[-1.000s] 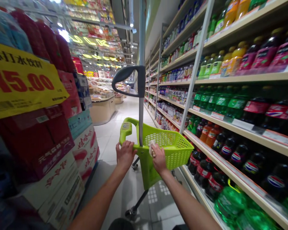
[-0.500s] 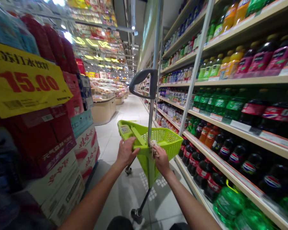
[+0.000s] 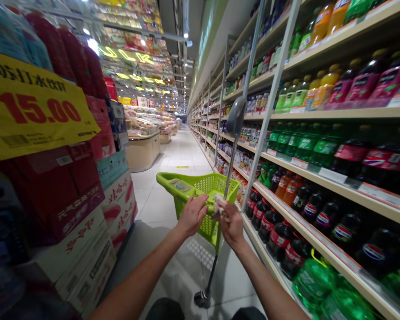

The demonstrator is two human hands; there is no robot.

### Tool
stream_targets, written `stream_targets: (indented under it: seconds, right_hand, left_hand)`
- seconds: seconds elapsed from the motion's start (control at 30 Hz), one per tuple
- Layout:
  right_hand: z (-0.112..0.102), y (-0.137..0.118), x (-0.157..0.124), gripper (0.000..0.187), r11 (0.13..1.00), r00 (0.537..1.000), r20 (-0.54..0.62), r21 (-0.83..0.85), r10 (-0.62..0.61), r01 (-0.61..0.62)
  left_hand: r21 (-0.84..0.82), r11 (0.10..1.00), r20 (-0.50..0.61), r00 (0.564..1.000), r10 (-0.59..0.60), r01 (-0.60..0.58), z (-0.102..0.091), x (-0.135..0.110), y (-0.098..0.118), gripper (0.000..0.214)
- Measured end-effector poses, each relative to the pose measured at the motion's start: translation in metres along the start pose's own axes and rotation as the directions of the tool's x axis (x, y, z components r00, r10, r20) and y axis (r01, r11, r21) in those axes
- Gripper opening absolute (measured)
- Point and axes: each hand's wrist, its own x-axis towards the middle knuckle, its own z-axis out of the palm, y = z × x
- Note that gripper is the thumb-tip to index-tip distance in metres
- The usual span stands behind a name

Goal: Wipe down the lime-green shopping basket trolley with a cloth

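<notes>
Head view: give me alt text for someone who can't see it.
Left hand grips the rim of a lime-green basket trolley; right hand holds a crumpled white wad at its grey pole. Soda shelves right, stacked cartons left.

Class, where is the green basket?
Head view, centre: the basket stands mid-aisle under the left hand, by the right hand and cloth, drink shelves on its right.

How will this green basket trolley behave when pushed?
Probably light: the green basket trolley is thin plastic mesh. Likely tippy, since it leans on a slim pole over a small wheel, steadied by the left hand on its rim and the right hand, which clutches a crumpled cloth. It should roll easily on the smooth tiled floor.
</notes>
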Motion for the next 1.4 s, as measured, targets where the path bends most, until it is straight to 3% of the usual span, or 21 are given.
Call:
stream_targets:
  seconds: [0.1, 0.17, 0.33, 0.4, 0.63, 0.8, 0.9, 1.0, 1.13, 1.27, 1.4]
  right_hand:
    - [-0.015, 0.014, 0.000, 0.030, 0.990, 0.988, -0.063, -0.022, 0.138, -0.140]
    - [-0.017, 0.013, 0.000, 0.034, 0.986, 0.986, -0.060, -0.058, 0.156, -0.159]
    - [0.011, -0.020, 0.005, 0.042, 0.984, 0.990, 0.136, -0.173, -0.021, 0.044]
    - [0.017, -0.022, 0.009, 0.042, 0.968, 0.981, 0.191, -0.235, -0.043, 0.088]
    - [-0.016, 0.029, 0.025, 0.040, 0.901, 0.984, 0.074, -0.417, 0.164, -0.119]
    - [0.017, 0.003, 0.037, 0.044, 0.937, 0.977, 0.139, -0.331, 0.161, -0.107]
    - [0.035, -0.018, 0.044, 0.047, 0.976, 0.967, 0.218, -0.201, 0.130, -0.086]
    - [0.036, -0.023, 0.053, 0.052, 0.987, 0.945, 0.286, -0.039, 0.159, -0.155]
    - [0.025, -0.013, 0.059, 0.053, 0.970, 0.955, 0.237, 0.117, 0.181, -0.213]
    - [0.014, 0.009, 0.054, 0.054, 0.986, 0.981, 0.128, -0.097, 0.146, -0.135]
    - [0.004, 0.030, 0.041, 0.048, 0.949, 0.974, 0.208, -0.313, 0.091, -0.022]
  left_hand:
    - [0.091, 0.982, -0.081, 0.984, -0.157, 0.164, 0.000, 0.011, -0.009, 0.039]
    - [0.151, 0.957, -0.106, 0.967, -0.232, 0.246, 0.004, 0.016, -0.010, 0.040]
    - [0.160, 0.977, -0.048, 0.990, -0.132, 0.138, 0.012, 0.018, 0.004, 0.035]
    - [0.141, 0.986, -0.014, 0.996, -0.083, 0.085, 0.010, 0.014, 0.003, 0.034]
    - [0.112, 0.982, -0.058, 0.988, -0.143, 0.149, 0.007, 0.004, -0.016, 0.035]
    - [0.038, 0.992, -0.034, 0.992, -0.120, 0.122, 0.012, 0.006, -0.011, 0.036]
    - [-0.043, 0.985, -0.076, 0.982, -0.171, 0.168, 0.005, 0.009, -0.008, 0.035]
    - [-0.123, 0.973, -0.129, 0.970, -0.208, 0.193, 0.000, 0.018, 0.000, 0.040]
    - [-0.062, 0.993, 0.005, 0.995, -0.097, 0.097, 0.010, 0.034, 0.022, 0.045]
    - [0.034, 0.998, 0.012, 0.999, -0.050, 0.050, 0.020, 0.041, 0.029, 0.044]
    - [-0.026, 0.998, -0.095, 0.994, -0.062, 0.059, 0.008, 0.028, -0.010, 0.039]
